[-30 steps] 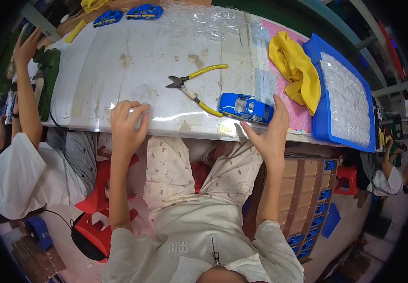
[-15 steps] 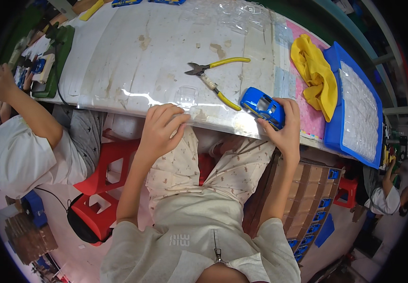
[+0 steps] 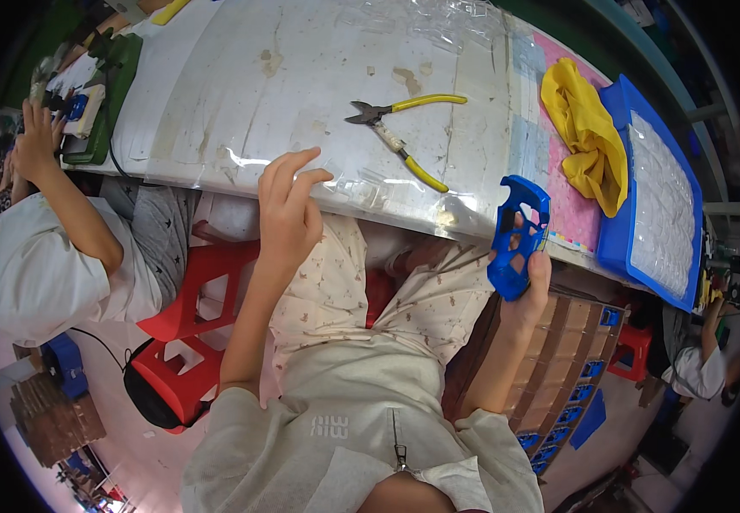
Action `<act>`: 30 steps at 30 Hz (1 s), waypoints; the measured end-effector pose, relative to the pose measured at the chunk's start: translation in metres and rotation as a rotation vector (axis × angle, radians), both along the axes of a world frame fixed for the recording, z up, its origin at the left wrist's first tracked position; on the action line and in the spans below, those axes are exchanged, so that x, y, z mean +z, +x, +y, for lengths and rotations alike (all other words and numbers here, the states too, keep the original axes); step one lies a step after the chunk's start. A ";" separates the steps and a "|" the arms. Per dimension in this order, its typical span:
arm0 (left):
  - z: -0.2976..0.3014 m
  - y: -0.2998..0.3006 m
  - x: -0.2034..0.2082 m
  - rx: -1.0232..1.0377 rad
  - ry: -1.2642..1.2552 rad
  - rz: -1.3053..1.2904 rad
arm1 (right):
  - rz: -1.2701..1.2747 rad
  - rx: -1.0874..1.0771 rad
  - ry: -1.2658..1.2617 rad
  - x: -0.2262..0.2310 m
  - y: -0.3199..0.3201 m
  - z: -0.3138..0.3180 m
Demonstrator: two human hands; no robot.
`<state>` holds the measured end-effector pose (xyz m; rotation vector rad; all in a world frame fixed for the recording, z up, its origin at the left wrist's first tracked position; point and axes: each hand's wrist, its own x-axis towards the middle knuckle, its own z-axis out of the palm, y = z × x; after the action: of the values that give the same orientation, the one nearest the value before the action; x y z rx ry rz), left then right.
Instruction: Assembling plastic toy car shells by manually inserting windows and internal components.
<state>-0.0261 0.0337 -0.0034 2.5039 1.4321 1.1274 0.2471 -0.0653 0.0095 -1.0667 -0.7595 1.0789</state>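
Note:
In my right hand [image 3: 534, 286] is a blue toy car body [image 3: 520, 239], an open shell with window cut-outs. It is tipped on end beyond the table's front edge, my thumb on its near side and fingers partly hidden behind it. My left hand [image 3: 287, 205] is raised over the table's front edge, fingers stretched out and apart. I can make out nothing in it, though a clear part would be hard to see. Between the hands, farther back on the table, a pair of cutting pliers [image 3: 394, 138] with yellow handles lies spread.
To the right are a crumpled yellow cloth [image 3: 588, 141] and a blue tray [image 3: 619, 248] of clear plastic parts. More clear parts [image 3: 438, 24] lie at the back. Below right stands a compartmented box [image 3: 549, 350] with blue car bodies. A co-worker [image 3: 53, 256] sits left by a green device [image 3: 122, 98].
My right hand has lifted the blue car body off the table and turned it on end. My left hand has risen, fingers spreading. The clear part near it no longer shows where it lay.

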 end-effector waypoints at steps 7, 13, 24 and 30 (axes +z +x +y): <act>-0.013 0.034 0.005 -0.176 -0.167 0.066 | -0.424 -0.220 -0.014 -0.002 -0.023 0.007; -0.013 0.034 -0.006 -0.136 -0.102 0.092 | -1.338 -0.368 -0.060 -0.004 -0.010 0.047; -0.027 0.051 -0.010 -0.281 0.219 -0.193 | -1.744 -0.733 -0.102 -0.026 0.116 0.082; -0.015 0.111 0.023 -0.532 -0.201 -0.330 | -1.090 -0.389 -0.078 0.012 0.064 0.062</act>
<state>0.0848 0.0191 0.0199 2.2209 0.6964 1.1422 0.3115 -0.0029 0.0218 -1.7959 -1.2782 0.1161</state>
